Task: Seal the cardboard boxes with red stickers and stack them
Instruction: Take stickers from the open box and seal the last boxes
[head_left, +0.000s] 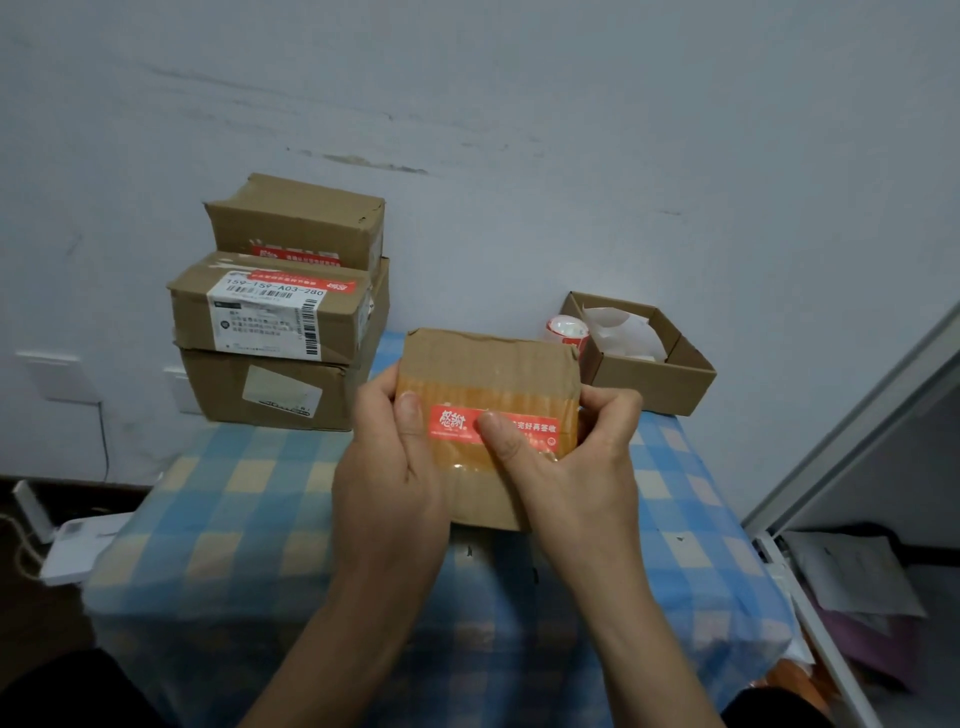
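Observation:
A small cardboard box (488, 364) is tilted up over the middle of the checked table. A red sticker (524, 425) with white writing lies across its taped seam. My left hand (387, 467) grips the box's left side, thumb on the top face. My right hand (566, 457) holds the right side, its thumb pressing on the sticker. At the back left stands a stack of three cardboard boxes (280, 317); the upper two show red stickers. A roll of red stickers (567, 331) stands behind the held box.
An open cardboard tray (654, 382) with white backing paper sits at the back right. The table has a blue-and-yellow checked cloth (249, 509) and stands against a pale wall. A white frame (841, 431) slants at the right. A white power strip (72, 545) lies on the floor at the left.

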